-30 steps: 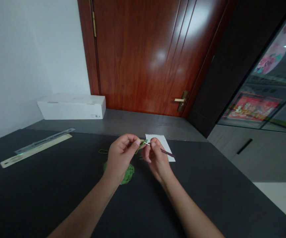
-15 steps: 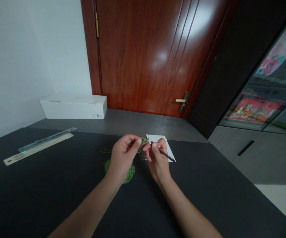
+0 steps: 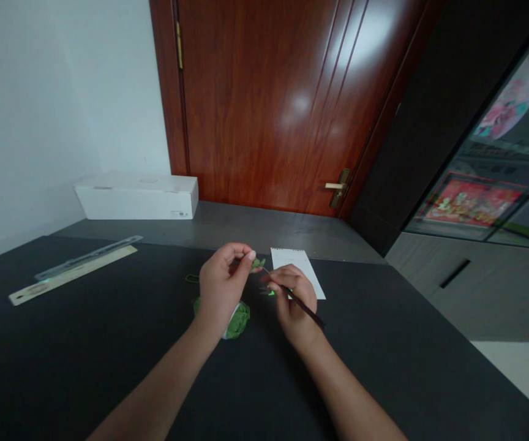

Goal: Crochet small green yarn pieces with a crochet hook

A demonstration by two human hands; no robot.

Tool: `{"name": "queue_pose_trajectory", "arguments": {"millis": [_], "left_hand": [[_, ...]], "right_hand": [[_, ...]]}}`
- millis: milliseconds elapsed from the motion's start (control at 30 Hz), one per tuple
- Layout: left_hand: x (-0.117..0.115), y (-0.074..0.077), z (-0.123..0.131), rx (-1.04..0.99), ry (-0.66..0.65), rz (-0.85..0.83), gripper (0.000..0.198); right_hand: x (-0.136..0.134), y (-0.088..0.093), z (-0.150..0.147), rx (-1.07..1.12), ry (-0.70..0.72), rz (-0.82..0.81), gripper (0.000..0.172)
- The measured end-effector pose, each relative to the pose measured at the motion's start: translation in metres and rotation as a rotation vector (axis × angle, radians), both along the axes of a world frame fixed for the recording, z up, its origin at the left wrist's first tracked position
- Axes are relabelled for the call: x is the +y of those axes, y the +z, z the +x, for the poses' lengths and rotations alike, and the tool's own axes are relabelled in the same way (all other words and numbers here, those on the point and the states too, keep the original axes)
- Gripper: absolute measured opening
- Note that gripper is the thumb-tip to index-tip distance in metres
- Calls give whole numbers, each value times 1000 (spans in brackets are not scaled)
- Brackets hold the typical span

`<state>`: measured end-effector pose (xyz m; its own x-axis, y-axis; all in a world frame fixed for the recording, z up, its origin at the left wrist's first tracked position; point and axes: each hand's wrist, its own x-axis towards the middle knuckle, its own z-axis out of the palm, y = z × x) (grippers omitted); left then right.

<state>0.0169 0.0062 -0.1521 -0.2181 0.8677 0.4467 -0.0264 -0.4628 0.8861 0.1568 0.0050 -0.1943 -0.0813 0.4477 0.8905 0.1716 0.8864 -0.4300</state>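
While the person is sitting over the black table (image 3: 85, 355), both bare hands are working close together just above its surface, a little past the middle. The left hand (image 3: 221, 288) is pinching a small green crochet piece (image 3: 258, 263) between the thumb and the forefinger, with the other fingers curling loosely behind. The right hand (image 3: 294, 300) is gripping a crochet hook (image 3: 309, 312) with thumb and fingers pressed together around its shaft; the dark handle is sticking out past the back of the hand toward the right, and the thin metal tip is pointing up and left, reaching the green piece. The two hands are nearly touching at the fingertips.

A ball of green yarn (image 3: 239, 320) is lying on the table just below the left wrist, partly hidden by it, and a loose yarn strand (image 3: 193, 278) is looping on the table to the left of that hand. A white notepad (image 3: 308, 272) is lying flat just beyond the right hand, its near corner covered by the knuckles.

Well to the left, a pale ruler (image 3: 69, 283) and a grey strip (image 3: 87, 256) are lying side by side at a slant. A white box (image 3: 136, 197) is standing on the grey ledge against the wall, beside a reddish wooden door (image 3: 269, 104) with a brass handle (image 3: 337, 186).
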Motion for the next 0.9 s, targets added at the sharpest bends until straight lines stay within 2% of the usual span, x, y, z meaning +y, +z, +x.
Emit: {"name": "queue_pose_trajectory", "arguments": {"millis": [100,200,300,400,500,600,667,733,900], "left_hand": [[0,1,-2,115,53,77,10],[3,-2,-5,242,88,142,7],[7,-6,-8,323,63,136,7],[9,-7,-9,355,12,114,7],[10,-5,-9,319,-46,90,8],[11,-3,-11,279,-90,68,8],[13,-2,-12,246,-125,53,8],[13,-2,-13,187,-167,29,12],[15,-1,-13,-31,-230,-58,14]], "right_hand": [[2,5,8,-180,-91,138,18],[2,7,8,-224,-144,194,15],[1,6,3,-50,-234,26,5],[5,3,-2,195,-232,-263,16],[13,3,-6,384,-32,-460,26],[20,6,-7,508,293,-656,34],[21,9,-8,546,455,-775,35],[20,11,-9,570,539,-847,34],[12,18,-10,559,695,-903,27]]}}
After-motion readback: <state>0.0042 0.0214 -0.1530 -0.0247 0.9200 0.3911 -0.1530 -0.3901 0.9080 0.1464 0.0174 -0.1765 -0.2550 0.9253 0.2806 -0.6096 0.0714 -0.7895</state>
